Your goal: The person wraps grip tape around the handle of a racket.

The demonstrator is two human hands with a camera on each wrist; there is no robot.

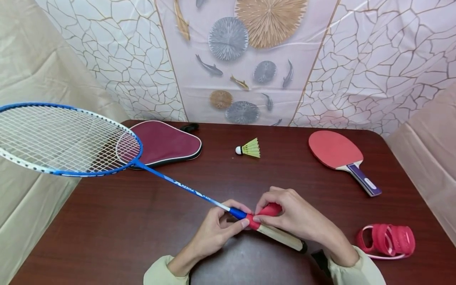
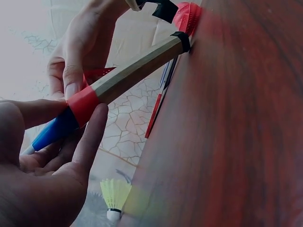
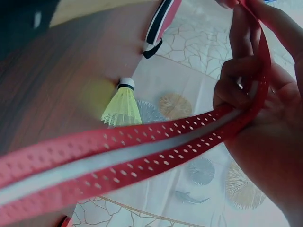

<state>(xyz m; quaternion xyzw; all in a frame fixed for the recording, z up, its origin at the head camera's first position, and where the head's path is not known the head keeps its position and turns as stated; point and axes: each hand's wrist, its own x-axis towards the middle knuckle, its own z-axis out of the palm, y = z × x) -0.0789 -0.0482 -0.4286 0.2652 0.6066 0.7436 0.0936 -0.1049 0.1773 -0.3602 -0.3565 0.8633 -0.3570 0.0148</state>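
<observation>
The left hand point(image 1: 218, 231) holds a badminton racket point(image 1: 192, 190). The right hand point(image 1: 293, 211) pinches red perforated grip tape point(image 3: 142, 151) circling the racket's handle point(image 1: 281, 238).

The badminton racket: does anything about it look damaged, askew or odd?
Yes: the racket has a mostly bare, pale handle, with red perforated tape covering only the end beside the blue cone. That looks unfinished; no breakage is evident.

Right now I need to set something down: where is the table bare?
Bare table: left of the left hand, nearer than the case; also between shuttlecock and paddle. Crowded: around the right hand and racket handle, and beside the right sleeve, where tape lies coiled.
</observation>
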